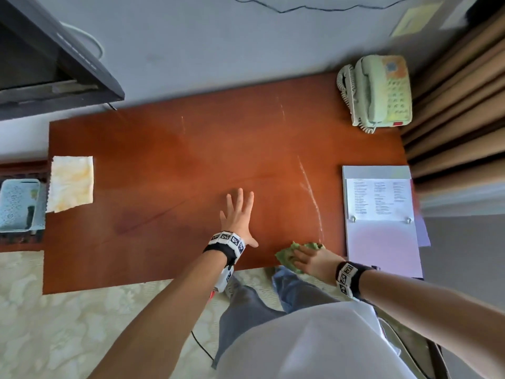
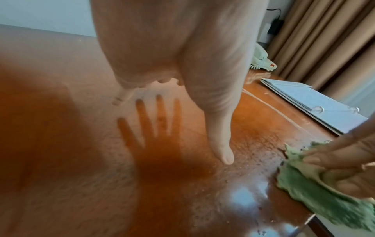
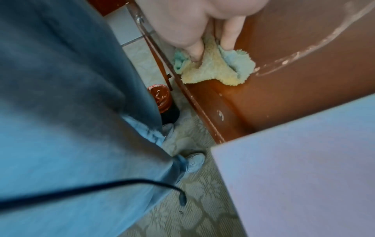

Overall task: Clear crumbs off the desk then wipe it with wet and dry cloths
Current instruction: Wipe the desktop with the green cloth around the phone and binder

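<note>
My right hand [image 1: 308,259] presses a crumpled green cloth [image 1: 285,257] onto the brown desk [image 1: 164,160] at its front edge, beside the folder. In the right wrist view the thumb and a finger [image 3: 230,35] dig into the cloth [image 3: 215,69], which bunches up between them. My left hand [image 1: 237,214] lies flat on the desk's middle, fingers spread and holding nothing. The left wrist view shows the left hand [image 2: 182,56] over its reflection, wet droplets on the wood and the green cloth [image 2: 324,200] under the right hand [image 2: 345,154]. A pale yellow cloth [image 1: 71,184] lies folded at the desk's left edge.
A pale green telephone [image 1: 377,91] sits at the back right corner. An open folder [image 1: 379,214] with a printed sheet lies along the right edge. A blue basket [image 1: 19,206] stands left of the desk and curtains [image 1: 459,105] hang on the right. A red-topped container [image 3: 160,99] stands on the floor below.
</note>
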The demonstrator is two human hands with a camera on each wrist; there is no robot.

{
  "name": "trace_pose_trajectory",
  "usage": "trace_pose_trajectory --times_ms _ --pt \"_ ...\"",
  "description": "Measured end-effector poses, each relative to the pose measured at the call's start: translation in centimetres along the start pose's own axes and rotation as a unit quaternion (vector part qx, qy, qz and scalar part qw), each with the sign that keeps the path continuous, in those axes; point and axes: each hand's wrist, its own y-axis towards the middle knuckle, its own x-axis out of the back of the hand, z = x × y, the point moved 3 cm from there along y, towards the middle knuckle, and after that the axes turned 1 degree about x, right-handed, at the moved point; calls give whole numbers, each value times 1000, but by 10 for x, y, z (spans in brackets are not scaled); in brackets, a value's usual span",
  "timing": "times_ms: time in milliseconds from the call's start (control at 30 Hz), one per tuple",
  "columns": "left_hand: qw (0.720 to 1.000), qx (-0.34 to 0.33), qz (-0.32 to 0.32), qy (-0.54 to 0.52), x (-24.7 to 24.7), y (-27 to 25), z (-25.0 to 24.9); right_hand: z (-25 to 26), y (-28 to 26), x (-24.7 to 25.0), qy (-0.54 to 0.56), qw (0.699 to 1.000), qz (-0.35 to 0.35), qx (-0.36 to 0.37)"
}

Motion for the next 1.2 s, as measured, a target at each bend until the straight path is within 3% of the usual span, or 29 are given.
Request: trace_pose_trajectory --times_ms 133,233,333,500,633,833,1067,1200 --pt "999 3 18 27 -12 8 -15 -19 -2 1 55 998 10 -5" --pt "999 2 17 37 -16 12 -14 -65 18 25 76 987 30 -137" --pt "999 1 24 32 -17 12 -14 -136 42 57 110 962 -30 -250" --pt "999 8 22 27 -19 16 -15 -222 86 111 117 922 -95 -357" --pt "999 10 21 34 -19 16 -14 -257 117 136 93 906 -118 -395" --pt "999 10 11 28 -21 18 -12 -235 112 118 74 922 -130 -357" --pt "1000 7 7 13 -22 16 -10 -144 45 62 87 942 -157 -284" --pt "1000 7 -4 14 -20 12 -11 -106 10 27 114 940 -96 -306"
